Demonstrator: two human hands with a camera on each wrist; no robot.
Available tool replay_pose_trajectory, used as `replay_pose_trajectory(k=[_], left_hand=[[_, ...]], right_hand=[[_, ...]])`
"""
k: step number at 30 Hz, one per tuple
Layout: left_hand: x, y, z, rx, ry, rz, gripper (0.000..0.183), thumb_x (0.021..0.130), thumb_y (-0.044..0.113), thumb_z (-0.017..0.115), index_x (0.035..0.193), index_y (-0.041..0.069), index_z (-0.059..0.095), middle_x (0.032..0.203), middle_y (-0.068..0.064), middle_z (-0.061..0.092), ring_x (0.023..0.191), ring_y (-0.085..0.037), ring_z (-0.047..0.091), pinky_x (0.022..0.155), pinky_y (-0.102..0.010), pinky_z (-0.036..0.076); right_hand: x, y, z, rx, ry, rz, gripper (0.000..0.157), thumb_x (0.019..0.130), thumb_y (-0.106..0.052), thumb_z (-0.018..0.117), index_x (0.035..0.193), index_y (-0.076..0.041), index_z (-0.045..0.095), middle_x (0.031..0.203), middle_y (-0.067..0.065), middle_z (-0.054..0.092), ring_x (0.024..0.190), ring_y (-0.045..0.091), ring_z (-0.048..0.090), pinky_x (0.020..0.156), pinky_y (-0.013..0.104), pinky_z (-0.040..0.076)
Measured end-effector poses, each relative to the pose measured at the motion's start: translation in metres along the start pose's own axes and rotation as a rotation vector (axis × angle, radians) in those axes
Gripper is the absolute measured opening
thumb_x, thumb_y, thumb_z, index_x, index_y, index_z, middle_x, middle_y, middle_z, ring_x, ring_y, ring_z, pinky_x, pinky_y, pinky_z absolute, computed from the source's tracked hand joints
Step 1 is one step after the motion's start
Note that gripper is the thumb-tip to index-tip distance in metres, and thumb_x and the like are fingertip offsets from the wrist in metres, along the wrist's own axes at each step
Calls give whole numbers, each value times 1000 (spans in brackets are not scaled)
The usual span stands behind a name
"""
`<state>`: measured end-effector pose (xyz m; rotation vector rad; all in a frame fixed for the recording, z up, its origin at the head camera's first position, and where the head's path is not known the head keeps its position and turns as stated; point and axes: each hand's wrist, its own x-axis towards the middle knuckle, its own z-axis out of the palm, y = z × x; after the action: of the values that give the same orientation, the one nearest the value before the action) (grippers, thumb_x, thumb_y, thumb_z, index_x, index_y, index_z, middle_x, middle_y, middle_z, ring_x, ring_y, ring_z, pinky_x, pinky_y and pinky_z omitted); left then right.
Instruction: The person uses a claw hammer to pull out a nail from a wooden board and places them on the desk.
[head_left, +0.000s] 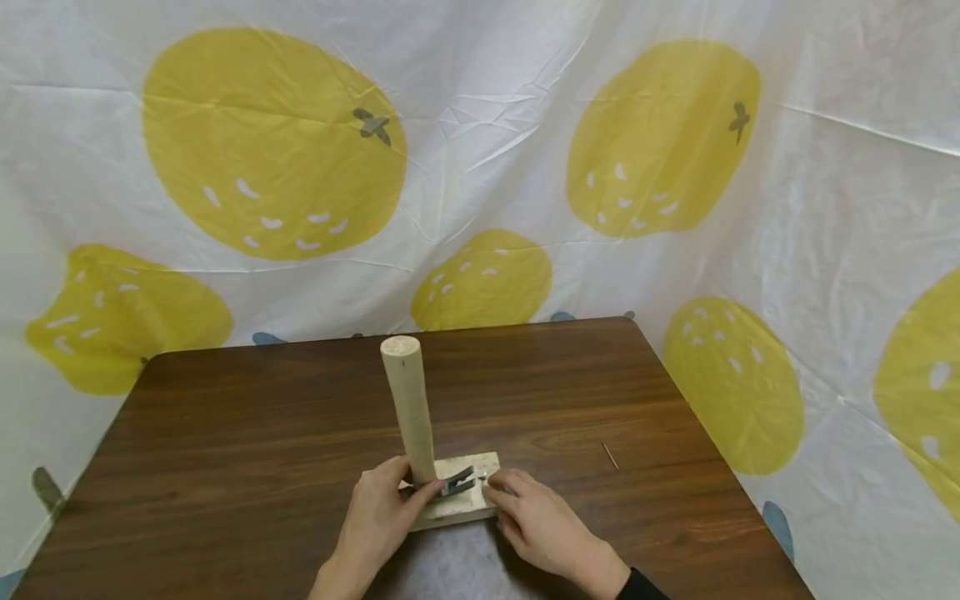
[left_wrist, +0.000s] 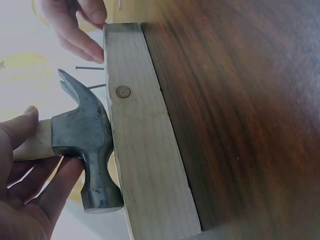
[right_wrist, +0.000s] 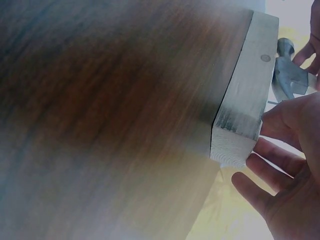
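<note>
Nearest me, at the bottom of the head view, a black sleeve ends at the right wrist. The right hand, right of bottom centre, is at the right end of a pale wooden block. On my right wrist feed its fingers are bent and spaced apart, some tips meeting the block's edge; I can't tell whether they pinch it.

The left hand, left of bottom centre, pinches the hammer just below its head, thumb on one side and fingers on the other. I have the hammer at lower centre: its head lies against the block's top face, and its wooden handle stands up, leaning slightly left. The claw points towards the right hand.

In the upper left of my left wrist feed, two nails stick out of the block beside the claw. One is clear of it; the other passes so close to the tips that I can't tell whether they touch.

Farther off, right of centre in the head view, a loose nail lies on the dark brown table. Behind everything, I see a white curtain printed with big yellow fruit.
</note>
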<state>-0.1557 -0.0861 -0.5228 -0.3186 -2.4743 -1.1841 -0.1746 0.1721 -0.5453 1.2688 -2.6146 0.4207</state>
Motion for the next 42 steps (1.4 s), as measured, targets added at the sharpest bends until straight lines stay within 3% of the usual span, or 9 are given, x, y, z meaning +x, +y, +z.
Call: replay_pose_trajectory(k=[7, 18, 24, 26, 30, 33, 42], left_hand=[[-4, 1, 3, -30, 8, -26, 21, 80, 14, 89, 91, 13, 72, 85, 8, 66, 75, -5, 64, 61, -23, 55], [-7, -1, 4, -47, 52, -20, 20, 82, 12, 88, 92, 12, 71, 86, 7, 64, 77, -9, 65, 62, -22, 56], [-7, -2, 3, -58, 82, -59, 20, 81, 15, 89, 90, 17, 71, 86, 9, 68, 74, -8, 68, 79, -39, 54], [-7, -2, 2, -65, 92, -60, 20, 81, 16, 89, 89, 17, 71, 85, 9, 70, 73, -9, 69, 78, -41, 54], [-8, -1, -1, -116, 102, -73, 18, 83, 15, 88, 90, 14, 71, 87, 4, 70, 78, -17, 70, 62, -27, 58], [-8, -1, -2, -158, 105, -86, 17, 85, 13, 86, 92, 13, 71, 88, 2, 69, 81, -19, 70, 62, -22, 58], [-9, -3, -2, -190, 149, -132, 19, 84, 9, 87, 93, 14, 72, 87, 4, 70, 77, -15, 71, 60, -23, 57]], right_hand=[[0, 1, 0, 4, -10, 9, 35, 96, -11, 71, 130, -5, 68, 132, 9, 61, 122, 24, 58, 96, 38, 54], [0, 2, 2, 14, 15, 4, 35, 94, -9, 71, 129, -5, 69, 132, 9, 62, 121, 24, 59, 97, 39, 53], [0, 2, 1, 27, 23, 2, 35, 93, -8, 72, 128, -5, 69, 131, 9, 62, 120, 24, 60, 97, 40, 53], [0, 2, 1, 37, 22, 6, 35, 93, -7, 72, 128, -5, 69, 131, 9, 62, 120, 24, 60, 97, 40, 53], [1, 2, 0, 52, 24, 15, 34, 93, -6, 72, 127, -5, 69, 131, 9, 62, 120, 24, 60, 96, 40, 54], [2, 2, 0, 57, 29, 13, 34, 93, -5, 72, 126, -6, 70, 129, 8, 62, 119, 24, 60, 96, 39, 54], [4, 5, -1, 104, 41, 14, 30, 91, -2, 71, 121, -7, 70, 127, 9, 64, 117, 24, 61, 97, 38, 53]])
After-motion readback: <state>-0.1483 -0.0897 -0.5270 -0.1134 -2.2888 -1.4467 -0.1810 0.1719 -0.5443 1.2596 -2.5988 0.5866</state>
